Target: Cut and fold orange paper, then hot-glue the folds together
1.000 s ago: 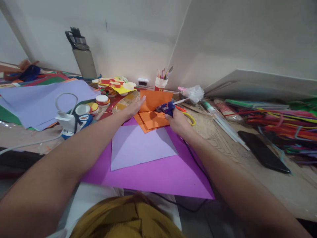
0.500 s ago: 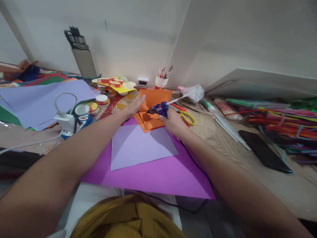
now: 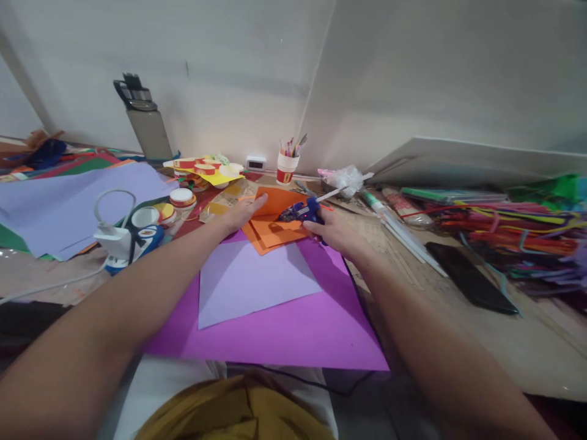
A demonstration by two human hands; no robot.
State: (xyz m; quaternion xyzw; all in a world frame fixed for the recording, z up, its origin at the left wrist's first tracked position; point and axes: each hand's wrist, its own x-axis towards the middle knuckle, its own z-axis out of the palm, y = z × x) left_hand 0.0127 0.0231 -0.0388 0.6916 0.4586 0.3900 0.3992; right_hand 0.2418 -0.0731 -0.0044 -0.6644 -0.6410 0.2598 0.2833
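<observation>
My right hand [image 3: 334,231] is wrapped round a blue hot glue gun [image 3: 302,211], which has a white glue stick [image 3: 331,194] poking out of its back. The nozzle points left, over a folded sheet of orange paper [image 3: 270,237]; whether it touches is unclear. My left hand [image 3: 245,214] grips the left edge of that paper, thumb on the near side, other fingers largely hidden. The paper's back flap [image 3: 277,198] stands raised. Beneath lie a lilac sheet [image 3: 247,284] and a larger purple sheet [image 3: 293,336].
At left stand a power strip with a white charger [image 3: 114,243], round lids [image 3: 181,197] and a bottle [image 3: 149,131]. A paper cup of pencils [image 3: 287,166] is behind. At right lie white glue sticks [image 3: 415,241], a black phone [image 3: 470,276] and pipe cleaners [image 3: 518,229].
My right hand has shifted the glue gun rightward relative to the orange paper, away from its fold. The left hand keeps its hold. The camera view has tilted slightly, and the yellow scissors handle is now hidden.
</observation>
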